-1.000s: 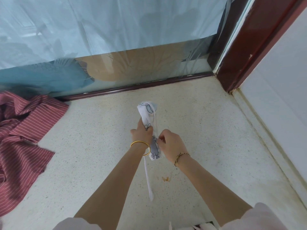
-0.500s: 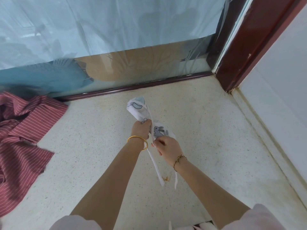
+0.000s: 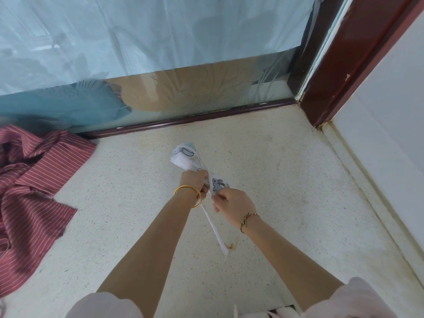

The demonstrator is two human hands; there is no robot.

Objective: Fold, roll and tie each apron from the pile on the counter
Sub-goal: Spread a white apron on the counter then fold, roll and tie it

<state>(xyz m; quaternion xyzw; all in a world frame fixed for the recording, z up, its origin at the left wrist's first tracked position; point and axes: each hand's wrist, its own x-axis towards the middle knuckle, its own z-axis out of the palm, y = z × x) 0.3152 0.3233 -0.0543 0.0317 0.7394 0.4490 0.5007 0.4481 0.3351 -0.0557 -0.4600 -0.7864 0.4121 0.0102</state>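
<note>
At far left the striped apron pile [image 3: 29, 187] waits on the counter [image 3: 263, 161]. My left hand [image 3: 193, 182] grips the rolled white apron [image 3: 188, 157] mid-counter; my right hand [image 3: 231, 203] pinches its strap [image 3: 214, 228]. Slack here could unravel the roll.

Bare counter [image 3: 286, 180] right of striped cloth [image 3: 34, 191]

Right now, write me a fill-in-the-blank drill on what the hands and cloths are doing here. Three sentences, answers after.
1. The left hand, wearing a plain ____ bangle, grips the rolled white printed apron.
2. With the right hand pinching the roll's near end, the number of hands on that apron is ____.
3. The crumpled dark red cloth with thin white ____ lies on the speckled counter, left of both hands.
Missing words: gold; two; stripes.
</note>
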